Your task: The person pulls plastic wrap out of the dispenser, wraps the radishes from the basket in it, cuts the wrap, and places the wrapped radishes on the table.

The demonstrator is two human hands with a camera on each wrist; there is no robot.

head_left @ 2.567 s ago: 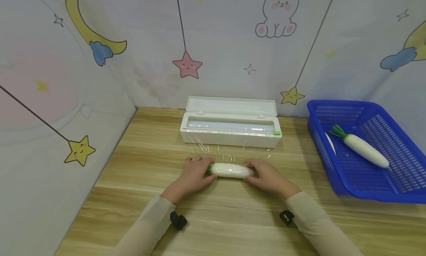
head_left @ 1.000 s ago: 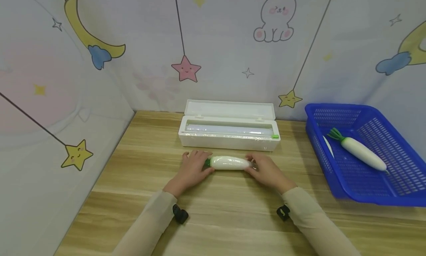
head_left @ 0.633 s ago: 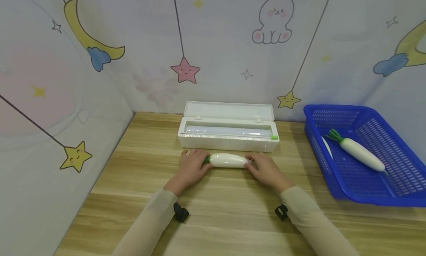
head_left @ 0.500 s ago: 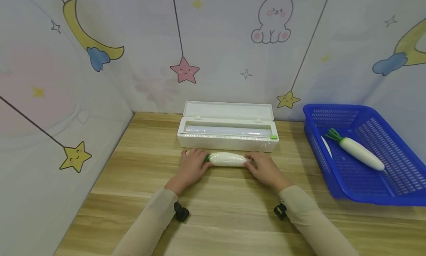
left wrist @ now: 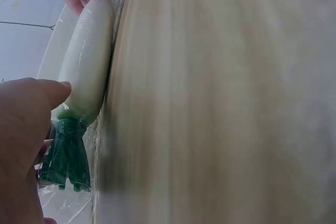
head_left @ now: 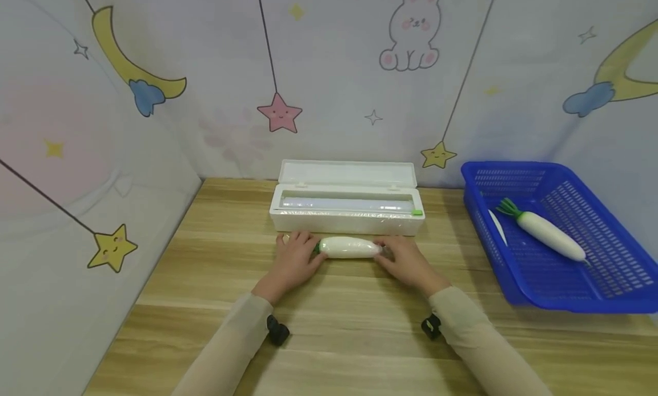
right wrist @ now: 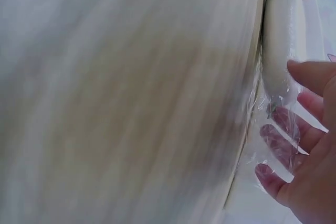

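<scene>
A white radish (head_left: 348,247) with a green leafy top lies crosswise on the table, wrapped in clear cling film. My left hand (head_left: 296,259) holds its leafy end, the thumb (left wrist: 55,90) on the root just above the green leaves (left wrist: 67,156). At the tapered end, my right hand (head_left: 407,263) holds the radish between thumb (right wrist: 310,74) and fingers; those fingers are spread against loose film (right wrist: 286,137) beyond the tip. Right behind the radish stands an open white cling film box (head_left: 346,222) with a film roll (head_left: 346,204) inside.
A blue plastic basket (head_left: 514,282) stands at the right, holding another white radish (head_left: 551,235) and part of a further white one (head_left: 497,227) by its left wall. A small green slider (head_left: 417,212) sits on the box's right front edge. Behind is a printed cloth wall (head_left: 329,139).
Both hands have rolled the radish away from the body, up close to the box. The stretch of film seen between box and radish earlier has shortened. Lately the hands have barely moved.
</scene>
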